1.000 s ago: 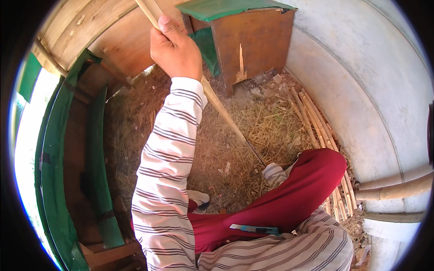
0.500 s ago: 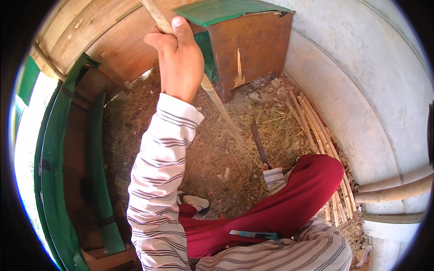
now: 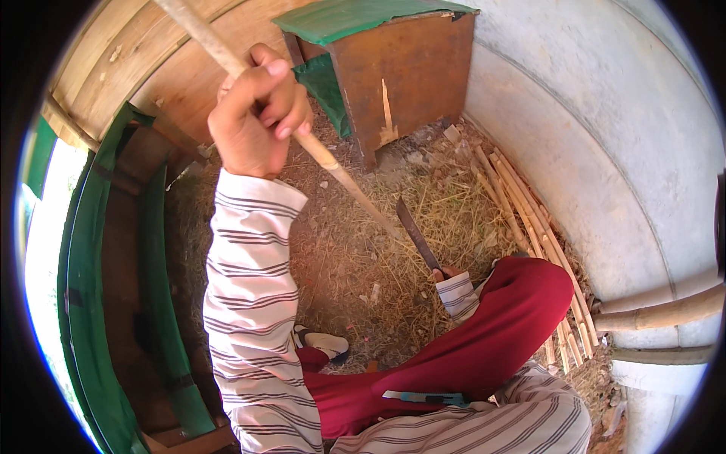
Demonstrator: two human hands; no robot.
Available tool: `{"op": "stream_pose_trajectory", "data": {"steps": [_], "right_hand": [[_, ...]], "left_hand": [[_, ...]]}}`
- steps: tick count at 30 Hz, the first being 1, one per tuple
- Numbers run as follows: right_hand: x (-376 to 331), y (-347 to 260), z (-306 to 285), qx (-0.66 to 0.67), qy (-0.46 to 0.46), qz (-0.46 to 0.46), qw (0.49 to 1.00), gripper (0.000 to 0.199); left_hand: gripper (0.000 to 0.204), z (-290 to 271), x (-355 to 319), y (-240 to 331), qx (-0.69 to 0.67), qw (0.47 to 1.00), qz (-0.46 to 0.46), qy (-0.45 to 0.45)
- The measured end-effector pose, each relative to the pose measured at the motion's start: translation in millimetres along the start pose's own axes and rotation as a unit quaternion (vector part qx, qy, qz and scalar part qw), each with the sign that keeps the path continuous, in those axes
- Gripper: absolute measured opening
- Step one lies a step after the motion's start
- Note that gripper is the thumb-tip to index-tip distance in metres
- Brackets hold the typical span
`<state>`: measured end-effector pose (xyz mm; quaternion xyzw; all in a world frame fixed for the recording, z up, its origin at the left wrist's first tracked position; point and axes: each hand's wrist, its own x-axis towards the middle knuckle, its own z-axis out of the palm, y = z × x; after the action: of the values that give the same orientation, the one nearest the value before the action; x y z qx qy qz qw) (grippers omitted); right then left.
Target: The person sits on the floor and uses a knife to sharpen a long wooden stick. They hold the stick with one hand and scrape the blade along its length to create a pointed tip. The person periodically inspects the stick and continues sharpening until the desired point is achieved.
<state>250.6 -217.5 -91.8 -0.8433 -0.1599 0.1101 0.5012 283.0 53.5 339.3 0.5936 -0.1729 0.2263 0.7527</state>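
Observation:
My left hand (image 3: 261, 113) is wrapped round a bamboo stick (image 3: 324, 154), raised at upper left. The stick slants from the upper left down to the straw-strewn ground, its lower end tapering near the machete blade. Beyond my bent right knee, my right hand (image 3: 451, 272) grips the handle of a machete (image 3: 417, 236); most of the hand and handle is hidden. The dark blade points up and away, close to the stick's lower end. On my red trousers (image 3: 423, 359) lies a utility knife (image 3: 431, 397) with a teal handle.
A brown wooden box (image 3: 412, 83) with a green cover stands at the back. Several split bamboo strips (image 3: 533, 219) lie along the curved grey wall (image 3: 575, 151). Green-covered wooden boards (image 3: 87, 295) line the left side. A bamboo pole (image 3: 658, 312) juts in from the right.
My left hand has moved left and slightly down, and its fingers now curl round the stick with the knuckles turned. The machete blade has shifted slightly left. The view has shifted slightly.

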Motion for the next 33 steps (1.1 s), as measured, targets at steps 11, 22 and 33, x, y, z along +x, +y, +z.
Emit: {"op": "stream_pose_trajectory", "data": {"steps": [11,22,33], "right_hand": [[-3.1,17.4,35.4,-0.057,-0.053,0.009,0.997,0.021],[20.2,-63.7,-3.2,0.004,0.12,-0.03,0.992,0.028],[9.7,89.8,79.0,-0.14,0.0,-0.021,0.99,0.04]], "left_hand": [[0.039,16.3,-1.2,-8.2,0.014,0.999,-0.008,0.05],[0.036,2.3,-2.6,-12.7,0.003,0.998,0.004,0.063],[0.036,-7.8,0.6,-13.9,-0.041,0.999,0.032,0.002]]}}
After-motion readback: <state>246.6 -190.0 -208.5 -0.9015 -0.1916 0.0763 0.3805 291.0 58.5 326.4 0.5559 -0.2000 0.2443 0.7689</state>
